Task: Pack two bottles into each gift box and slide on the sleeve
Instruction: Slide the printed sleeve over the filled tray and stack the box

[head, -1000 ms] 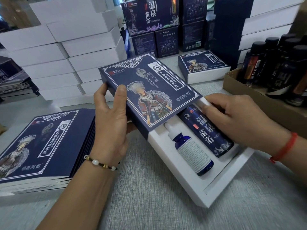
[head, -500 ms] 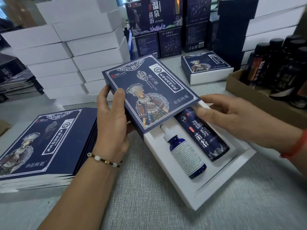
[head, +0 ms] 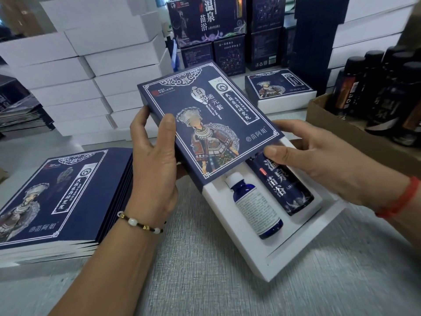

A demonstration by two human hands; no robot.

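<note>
A white gift box lies slanted on the grey table. Side by side in its tray are a small blue dropper bottle with a white cap and a taller dark blue bottle. A navy printed sleeve covers the box's far half, down to the bottle tops. My left hand grips the sleeve's left edge, thumb on top. My right hand hovers over the box's right side, its thumb pressing the tall bottle and its index finger touching the sleeve's near right corner.
A stack of flat navy sleeves lies at the left. White boxes are piled behind. A sleeved box sits at the back right, a cardboard tray of dark bottles at the right, and dark cartons at the rear.
The sleeve has slid a little further over the box, reaching the dropper cap. My right fingers have come off the tall bottle's top, leaving the thumb on it.
</note>
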